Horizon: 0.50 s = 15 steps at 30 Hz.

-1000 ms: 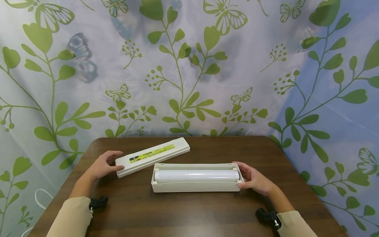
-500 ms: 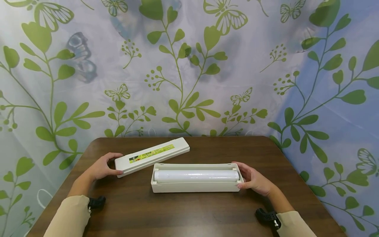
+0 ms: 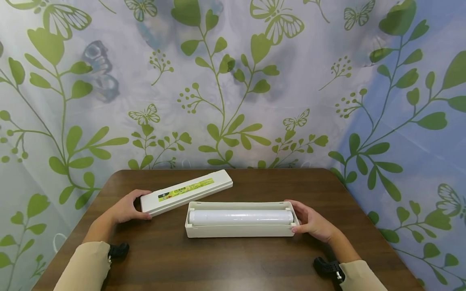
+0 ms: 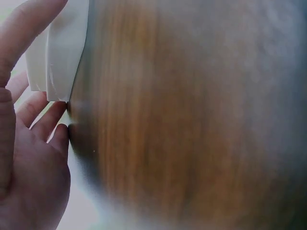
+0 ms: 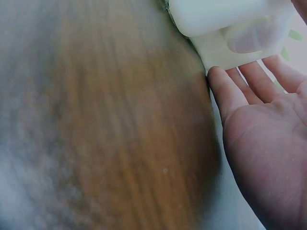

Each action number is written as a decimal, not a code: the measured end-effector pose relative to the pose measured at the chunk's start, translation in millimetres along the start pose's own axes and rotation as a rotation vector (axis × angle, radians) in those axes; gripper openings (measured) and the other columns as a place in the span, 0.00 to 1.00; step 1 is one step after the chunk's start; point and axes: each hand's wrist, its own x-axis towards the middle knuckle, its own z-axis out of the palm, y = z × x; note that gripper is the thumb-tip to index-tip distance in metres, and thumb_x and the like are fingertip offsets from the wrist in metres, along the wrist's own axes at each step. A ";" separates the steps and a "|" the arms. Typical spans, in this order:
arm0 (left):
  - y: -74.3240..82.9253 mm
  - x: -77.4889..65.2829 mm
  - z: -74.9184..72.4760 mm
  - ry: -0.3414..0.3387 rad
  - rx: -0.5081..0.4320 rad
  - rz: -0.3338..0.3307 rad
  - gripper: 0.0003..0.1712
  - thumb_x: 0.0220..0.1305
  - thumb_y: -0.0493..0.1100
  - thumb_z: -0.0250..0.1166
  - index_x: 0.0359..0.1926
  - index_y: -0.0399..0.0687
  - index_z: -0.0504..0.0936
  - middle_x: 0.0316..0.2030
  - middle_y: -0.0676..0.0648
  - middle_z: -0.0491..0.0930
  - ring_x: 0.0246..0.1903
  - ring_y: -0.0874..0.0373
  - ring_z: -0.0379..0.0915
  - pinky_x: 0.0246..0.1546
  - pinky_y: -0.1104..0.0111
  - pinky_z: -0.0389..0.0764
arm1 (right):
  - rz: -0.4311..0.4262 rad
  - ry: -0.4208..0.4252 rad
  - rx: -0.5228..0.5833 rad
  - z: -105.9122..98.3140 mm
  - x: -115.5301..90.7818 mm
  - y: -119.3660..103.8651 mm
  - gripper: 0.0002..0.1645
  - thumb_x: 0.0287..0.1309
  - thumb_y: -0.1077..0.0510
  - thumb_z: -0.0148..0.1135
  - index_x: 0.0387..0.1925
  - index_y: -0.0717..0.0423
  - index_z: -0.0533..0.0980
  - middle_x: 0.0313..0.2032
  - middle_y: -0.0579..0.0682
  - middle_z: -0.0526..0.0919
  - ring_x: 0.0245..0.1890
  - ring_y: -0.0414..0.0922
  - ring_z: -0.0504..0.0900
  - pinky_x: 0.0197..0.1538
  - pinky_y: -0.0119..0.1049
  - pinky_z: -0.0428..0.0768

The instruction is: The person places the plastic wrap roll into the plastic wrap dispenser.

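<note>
A long white lid (image 3: 185, 194) with a yellow-green label lies slanted at the back left of the table. My left hand (image 3: 125, 208) grips its left end, thumb at the front edge and fingers behind. The left wrist view shows the lid's end (image 4: 62, 57) between thumb and fingers. Nearer the middle sits the open white box (image 3: 240, 231), holding a shiny white roll (image 3: 240, 217) that looks like cling film. At the box's right end, my right hand (image 3: 314, 221) holds it, with the thumb on the front corner. Fingers (image 5: 228, 91) reach the box's end in the right wrist view.
Both things rest on a dark brown wooden table (image 3: 233, 262). A curtain (image 3: 233, 101) with green leaves and butterflies hangs right behind the table's back edge. Black wrist straps (image 3: 118, 250) sit at the sleeve cuffs.
My left hand has closed in a little further around the lid's left end, and the lid has shifted very slightly left. My right hand and the box stay almost as they were.
</note>
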 end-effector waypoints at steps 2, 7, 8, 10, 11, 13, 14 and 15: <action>0.5 0.2 0.1 -0.005 -0.002 0.000 0.53 0.45 0.55 0.84 0.69 0.42 0.71 0.64 0.34 0.71 0.58 0.40 0.70 0.57 0.48 0.72 | 0.001 -0.001 0.002 -0.5 -0.1 0.0 0.53 0.58 0.68 0.70 0.78 0.62 0.51 0.71 0.63 0.64 0.61 0.41 0.76 0.59 0.39 0.83; 1.6 0.8 0.6 -0.022 -0.003 -0.006 0.54 0.45 0.55 0.84 0.70 0.42 0.70 0.64 0.34 0.71 0.58 0.41 0.70 0.57 0.49 0.72 | 0.003 -0.002 0.004 -1.6 0.1 0.2 0.53 0.58 0.68 0.70 0.78 0.62 0.51 0.70 0.62 0.65 0.61 0.42 0.76 0.59 0.39 0.83; 1.6 1.0 0.7 -0.026 -0.004 -0.008 0.54 0.45 0.55 0.84 0.70 0.42 0.70 0.64 0.34 0.71 0.58 0.41 0.70 0.57 0.49 0.72 | 0.006 -0.001 0.002 -1.7 0.1 0.4 0.53 0.58 0.68 0.70 0.78 0.62 0.51 0.71 0.63 0.64 0.61 0.41 0.76 0.59 0.39 0.83; 1.8 1.5 1.0 -0.034 -0.008 -0.012 0.54 0.45 0.55 0.84 0.71 0.43 0.69 0.64 0.34 0.71 0.57 0.41 0.70 0.56 0.50 0.72 | 0.007 -0.002 0.000 -1.6 0.1 0.3 0.53 0.58 0.68 0.70 0.77 0.62 0.51 0.71 0.64 0.64 0.61 0.42 0.76 0.59 0.39 0.83; 1.7 1.7 1.2 -0.038 -0.010 -0.015 0.55 0.45 0.55 0.84 0.71 0.43 0.69 0.64 0.34 0.71 0.57 0.41 0.70 0.56 0.50 0.72 | 0.009 -0.002 0.001 -1.5 0.0 0.1 0.53 0.58 0.68 0.70 0.77 0.62 0.51 0.71 0.64 0.63 0.61 0.42 0.76 0.60 0.39 0.83; 1.5 2.2 1.4 -0.044 -0.013 -0.019 0.55 0.45 0.55 0.84 0.71 0.43 0.68 0.64 0.34 0.71 0.57 0.41 0.70 0.56 0.50 0.72 | 0.010 -0.002 0.002 -1.4 0.0 -0.1 0.52 0.58 0.68 0.70 0.77 0.62 0.51 0.71 0.65 0.63 0.61 0.42 0.76 0.60 0.39 0.83; 1.4 2.4 1.4 -0.046 -0.012 -0.022 0.55 0.45 0.55 0.84 0.71 0.43 0.68 0.64 0.34 0.71 0.57 0.41 0.70 0.56 0.50 0.72 | 0.011 -0.002 0.002 -1.4 0.0 -0.2 0.52 0.58 0.68 0.70 0.77 0.62 0.51 0.71 0.64 0.63 0.61 0.42 0.76 0.60 0.39 0.83; 1.3 2.6 1.4 -0.049 -0.012 -0.024 0.55 0.46 0.55 0.84 0.71 0.43 0.68 0.64 0.34 0.71 0.57 0.41 0.70 0.56 0.50 0.72 | 0.011 -0.003 0.004 -1.4 -0.1 -0.2 0.52 0.58 0.67 0.70 0.77 0.62 0.51 0.71 0.63 0.64 0.61 0.42 0.76 0.60 0.39 0.83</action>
